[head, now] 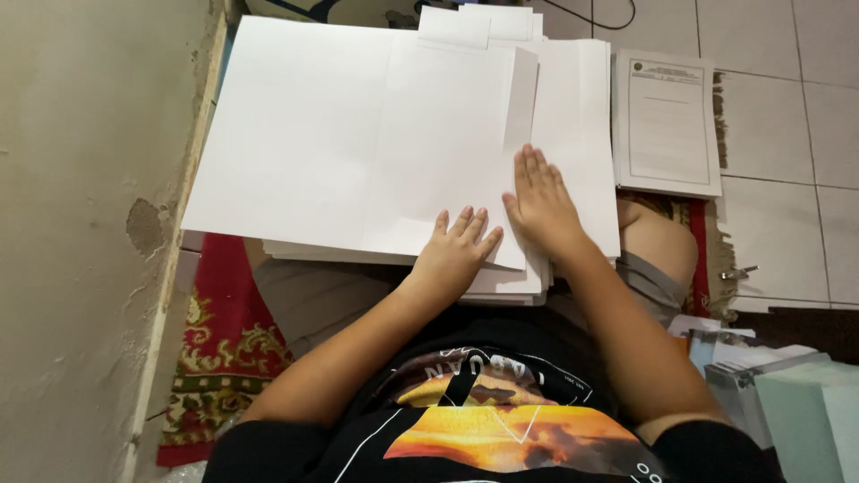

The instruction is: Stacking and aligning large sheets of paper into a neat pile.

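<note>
A large white sheet (304, 134) lies spread over the person's lap and the floor ahead, its left edge running close along the wall (80, 224). Its near edge hangs over the person's knees, and its right part is covered by a smaller folded sheet (447, 152), whose right edge forms a crease running from the far side toward the person.

Under both sheets sits a stack of white paper (573, 116), showing past the crease on the right and as layered edges at the near right corner. To the right of that stack, apart from it, a pile of printed forms (667, 125) rests on the tiled floor (787, 107), overlapping the fringed end of a red patterned rug (224, 349) that also shows at the lower left beneath the sheets.

The right hand (540, 201) lies flat, palm down, fingers straight and close together, pressing on the stack just beside the crease of the folded sheet, fingertips pointing away from the person. The left hand (456, 250) lies flat too, fingers slightly spread, on the near right corner of the folded sheet, just left of the right hand; the thumbs nearly meet. Neither hand pinches anything.

At the lower right corner, pale green folders (805, 411) stand near the person's elbow.
</note>
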